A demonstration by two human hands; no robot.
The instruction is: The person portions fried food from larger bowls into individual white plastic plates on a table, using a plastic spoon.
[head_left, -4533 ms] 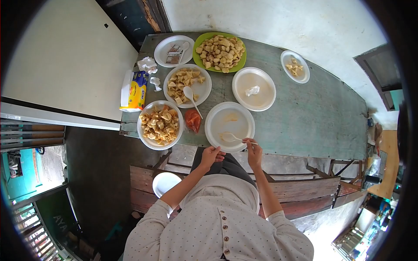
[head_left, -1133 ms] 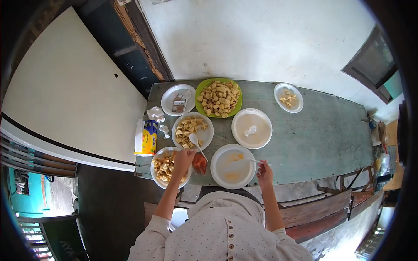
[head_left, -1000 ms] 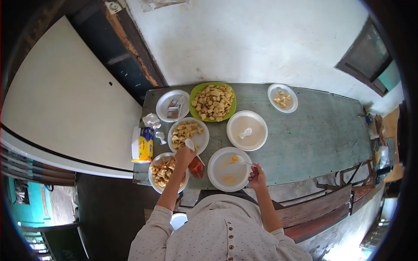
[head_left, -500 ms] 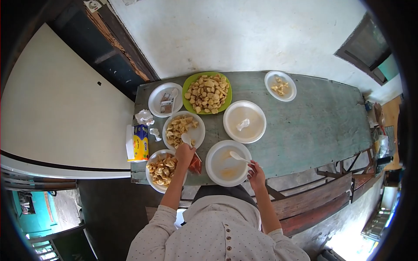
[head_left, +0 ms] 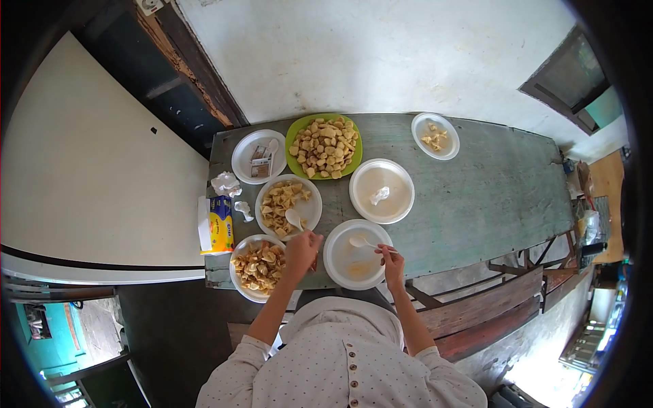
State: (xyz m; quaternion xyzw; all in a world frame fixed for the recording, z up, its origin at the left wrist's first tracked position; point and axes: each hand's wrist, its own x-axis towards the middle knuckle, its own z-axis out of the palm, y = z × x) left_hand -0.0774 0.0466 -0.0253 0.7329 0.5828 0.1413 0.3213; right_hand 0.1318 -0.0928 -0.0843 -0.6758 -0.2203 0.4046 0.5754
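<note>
My left hand (head_left: pixel 301 254) is closed around the handle of a white plastic spoon (head_left: pixel 294 218), whose bowl is over the near edge of a white plate with folded fried snacks (head_left: pixel 275 198). Under that hand, a red packet (head_left: pixel 313 266) is mostly hidden. My right hand (head_left: pixel 391 264) pinches a second white spoon (head_left: pixel 359 242), its bowl above a white plate (head_left: pixel 343 277) with yellowish smears. Left of my left hand, another plate holds a heap of browner fried pieces (head_left: pixel 258 266).
A green plate (head_left: pixel 294 124) is piled with fried chunks. Behind sit a plate with crumpled tissue (head_left: pixel 380 196), a plate with a few scraps (head_left: pixel 434 138) and one with banknotes (head_left: pixel 260 163). A tissue pack (head_left: pixel 220 224) lies at the table's left edge; a wooden bench (head_left: pixel 476 306) is front right.
My left hand has moved right, now covering most of the red packet. The right hand has shifted slightly left and up, bringing its spoon further over the smeared plate.
</note>
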